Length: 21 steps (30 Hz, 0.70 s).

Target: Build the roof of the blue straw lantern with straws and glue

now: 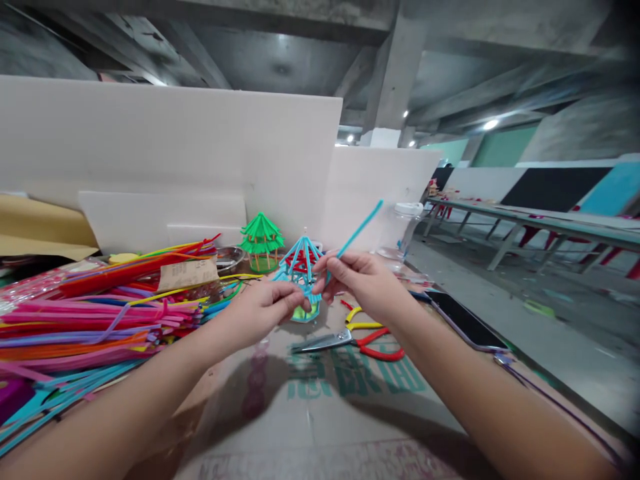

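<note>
My right hand [356, 275] pinches a light-blue pipe cleaner [361, 229], whose free end sticks up and to the right. Close by, my left hand [281, 301] is closed with thumb and forefinger together, at the lower part of the same blue strand between the hands. Just behind the fingers stands a small pavilion model [303, 255] with light-blue roof ribs and red parts under them; my hands hide part of it. Scissors [345, 339] with one yellow and one red handle lie partly open below my right hand.
Bundles of coloured pipe cleaners [100, 320] cover the left side. A green-roofed pavilion model [263, 241] stands behind, before white boards [200, 147]. At right are a clear jar [400, 233] and a phone [467, 320] near the table edge. Printed cardboard [310, 413] lies in front.
</note>
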Available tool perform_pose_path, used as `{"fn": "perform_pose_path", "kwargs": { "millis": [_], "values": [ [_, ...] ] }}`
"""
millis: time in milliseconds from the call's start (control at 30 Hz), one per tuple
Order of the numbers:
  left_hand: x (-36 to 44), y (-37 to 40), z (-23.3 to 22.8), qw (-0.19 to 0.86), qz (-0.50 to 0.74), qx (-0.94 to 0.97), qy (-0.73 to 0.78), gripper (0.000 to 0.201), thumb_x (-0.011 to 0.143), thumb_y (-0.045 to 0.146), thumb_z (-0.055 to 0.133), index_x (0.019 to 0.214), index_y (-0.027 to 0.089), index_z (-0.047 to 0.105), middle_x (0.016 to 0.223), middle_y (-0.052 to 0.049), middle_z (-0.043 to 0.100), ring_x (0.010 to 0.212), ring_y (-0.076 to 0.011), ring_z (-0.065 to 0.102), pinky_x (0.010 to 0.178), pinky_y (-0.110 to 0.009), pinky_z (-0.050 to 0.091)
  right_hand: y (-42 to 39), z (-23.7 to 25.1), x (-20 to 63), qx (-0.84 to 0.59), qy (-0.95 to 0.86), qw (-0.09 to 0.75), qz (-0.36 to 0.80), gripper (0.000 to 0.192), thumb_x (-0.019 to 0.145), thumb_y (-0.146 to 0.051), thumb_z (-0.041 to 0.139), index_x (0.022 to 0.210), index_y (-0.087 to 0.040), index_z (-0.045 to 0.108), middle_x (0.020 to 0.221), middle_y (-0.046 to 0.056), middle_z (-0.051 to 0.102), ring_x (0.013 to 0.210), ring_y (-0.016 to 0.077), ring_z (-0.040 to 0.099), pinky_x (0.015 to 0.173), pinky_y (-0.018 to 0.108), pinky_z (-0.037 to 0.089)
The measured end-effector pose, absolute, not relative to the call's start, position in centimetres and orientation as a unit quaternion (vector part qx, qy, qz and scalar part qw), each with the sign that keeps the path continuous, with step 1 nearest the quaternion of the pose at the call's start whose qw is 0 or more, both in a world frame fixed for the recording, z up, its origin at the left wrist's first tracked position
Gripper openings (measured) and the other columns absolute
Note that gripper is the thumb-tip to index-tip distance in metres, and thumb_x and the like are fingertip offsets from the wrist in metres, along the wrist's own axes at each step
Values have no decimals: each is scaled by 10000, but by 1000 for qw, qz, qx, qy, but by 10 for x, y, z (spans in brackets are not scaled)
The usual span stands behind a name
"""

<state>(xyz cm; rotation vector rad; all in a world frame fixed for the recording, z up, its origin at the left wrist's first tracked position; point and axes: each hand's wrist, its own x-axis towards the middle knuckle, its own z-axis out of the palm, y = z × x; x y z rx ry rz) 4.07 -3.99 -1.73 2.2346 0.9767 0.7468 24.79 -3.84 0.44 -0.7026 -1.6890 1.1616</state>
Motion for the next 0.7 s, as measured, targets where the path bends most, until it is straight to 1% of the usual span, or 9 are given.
{"fn": "perform_pose_path", "kwargs": {
  "millis": [67,133,200,267,333,433,533,633,700],
  "values": [
    [39,-42,-14,198,235,874,376,343,917,401,432,726,173,604,614,4,506,602,-133,449,571,-241,304,-40,11,254,-304,-722,433,445,363,818,-504,645,901,-156,704,683,27,690,548,106,628,542,229,508],
    [39,-43,-11,156,210,893,367,326,914,374,434,715,179,604,646,-5,547,638,-144,478,598,-244,314,-41,15,259,-313,-734,426,427,361,828,-500,635,889,-151,704,678,26,689,551,104,627,537,222,505],
    [37,-44,-7,170,211,890,365,339,917,387,418,727,180,608,659,-4,549,641,-144,481,593,-238,319,-41,18,262,-310,-720,452,427,351,828,-494,640,878,-150,694,680,28,692,577,114,638,570,237,527],
    [34,-43,-4,199,229,873,381,356,914,413,406,762,176,624,665,0,534,629,-141,466,573,-230,319,-38,20,265,-294,-688,498,438,331,812,-485,665,867,-159,679,684,21,690,592,122,644,594,254,540],
    [29,-40,-1,224,241,857,397,380,915,446,393,842,178,652,664,6,515,619,-139,449,560,-226,317,-35,22,268,-277,-652,548,445,319,790,-483,690,849,-171,663,655,-1,666,557,111,620,559,243,522],
    [20,-34,0,235,249,848,405,428,923,494,356,927,193,661,689,10,519,649,-147,465,587,-230,340,-32,25,271,-270,-619,599,430,329,766,-502,704,834,-187,637,573,-39,594,479,87,533,468,215,443],
    [18,-33,0,223,236,854,407,435,926,503,334,915,203,649,730,7,548,688,-154,496,626,-230,366,-33,28,273,-272,-610,636,387,337,772,-527,689,843,-205,618,501,-72,489,434,74,447,431,204,373],
    [21,-35,2,185,198,870,412,426,917,474,330,894,194,649,672,7,517,641,-151,481,600,-229,356,-34,30,275,-277,-614,650,352,334,800,-549,649,861,-223,605,456,-91,394,410,73,393,419,202,331],
    [23,-36,3,171,192,874,413,422,912,462,331,891,188,651,670,2,521,642,-155,487,604,-234,361,-33,32,279,-281,-616,653,340,333,809,-556,633,868,-230,601,479,-84,426,422,77,410,429,206,346]
  ]
}}
